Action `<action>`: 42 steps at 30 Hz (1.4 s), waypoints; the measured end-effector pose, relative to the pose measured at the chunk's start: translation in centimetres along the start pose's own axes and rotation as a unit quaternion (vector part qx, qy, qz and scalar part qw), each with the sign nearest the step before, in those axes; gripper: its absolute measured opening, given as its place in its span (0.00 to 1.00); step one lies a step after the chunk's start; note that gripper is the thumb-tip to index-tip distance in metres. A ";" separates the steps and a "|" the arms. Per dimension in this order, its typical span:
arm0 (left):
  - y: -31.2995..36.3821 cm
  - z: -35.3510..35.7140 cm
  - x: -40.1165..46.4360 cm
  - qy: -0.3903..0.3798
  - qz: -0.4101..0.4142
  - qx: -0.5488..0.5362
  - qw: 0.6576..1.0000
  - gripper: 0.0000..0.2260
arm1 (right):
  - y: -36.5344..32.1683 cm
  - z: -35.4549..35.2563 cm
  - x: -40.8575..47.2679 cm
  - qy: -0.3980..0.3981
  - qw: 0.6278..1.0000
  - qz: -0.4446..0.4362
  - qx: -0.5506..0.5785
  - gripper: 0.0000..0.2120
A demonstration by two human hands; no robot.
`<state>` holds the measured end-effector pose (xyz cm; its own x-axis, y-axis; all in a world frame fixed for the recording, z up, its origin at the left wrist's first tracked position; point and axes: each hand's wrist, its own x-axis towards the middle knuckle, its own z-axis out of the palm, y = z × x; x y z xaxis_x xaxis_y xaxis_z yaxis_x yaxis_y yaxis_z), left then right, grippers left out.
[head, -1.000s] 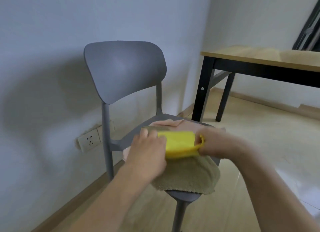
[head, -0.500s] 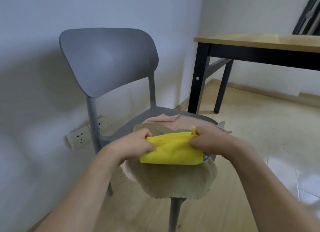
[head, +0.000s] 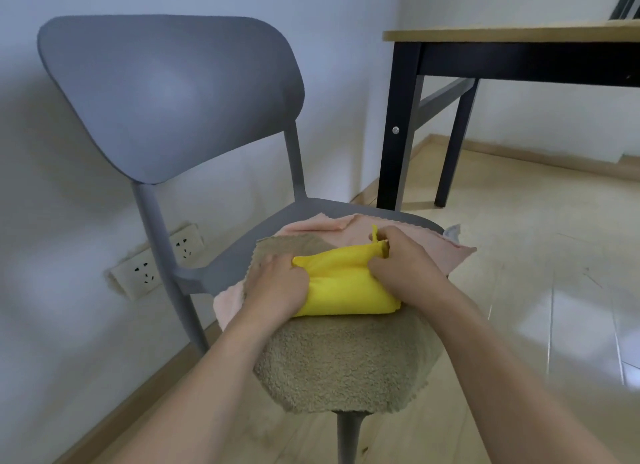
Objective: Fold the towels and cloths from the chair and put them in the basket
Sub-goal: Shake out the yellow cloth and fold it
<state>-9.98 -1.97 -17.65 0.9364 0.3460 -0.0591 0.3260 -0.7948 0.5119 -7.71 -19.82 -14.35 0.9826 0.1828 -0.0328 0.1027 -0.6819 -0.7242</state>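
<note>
Grey plastic made up the chair (head: 166, 93), which stood by the white wall, and two wall sockets (head: 157, 261) sat low down behind its leg. All the cloths lay on the seat of that chair.

The left hand (head: 277, 287) was on the left end of the yellow cloth (head: 343, 283). Its fingers (head: 273, 261) were curled down over that end and held it. Just past those fingers, on the far side, a corner of the tan towel (head: 346, 363) showed. The rest of the tan towel was spread under both hands and hung over the front edge of the seat, on the near side of the fingers.

The yellow cloth was folded into a thick bundle and ran between the two hands, on top of the tan towel.

The right hand (head: 403, 264) gripped the right end of the yellow cloth, pinching it tight. A small yellow loop stuck up just beside those fingers. A pink cloth (head: 346, 226) lay under the tan towel and stuck out beyond the fingers of both hands, toward the chair back.

Far to the right of the right hand stood a worktop (head: 512, 35) with a wood top and black legs, on the pale wood floor (head: 519, 255).
</note>
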 end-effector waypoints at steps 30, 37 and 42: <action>-1.1 0.5 -1.2 0.045 0.070 -0.297 0.951 0.10 | -0.8 3.9 -0.3 0.115 0.984 0.085 0.109 0.22; 0.1 -0.2 -0.7 0.009 0.024 -0.187 0.982 0.11 | -1.6 3.6 0.1 0.096 0.988 0.108 0.053 0.24; 0.2 -0.4 0.4 -0.040 0.034 -0.092 0.994 0.15 | -2.1 2.7 1.3 0.027 0.989 0.146 0.011 0.32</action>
<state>-9.56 -1.80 -17.21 0.9654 0.2473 -0.0832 0.2386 -0.7077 0.6650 -7.09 -16.25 -14.69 0.9770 -0.0582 -0.2052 -0.1887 -0.6842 -0.7044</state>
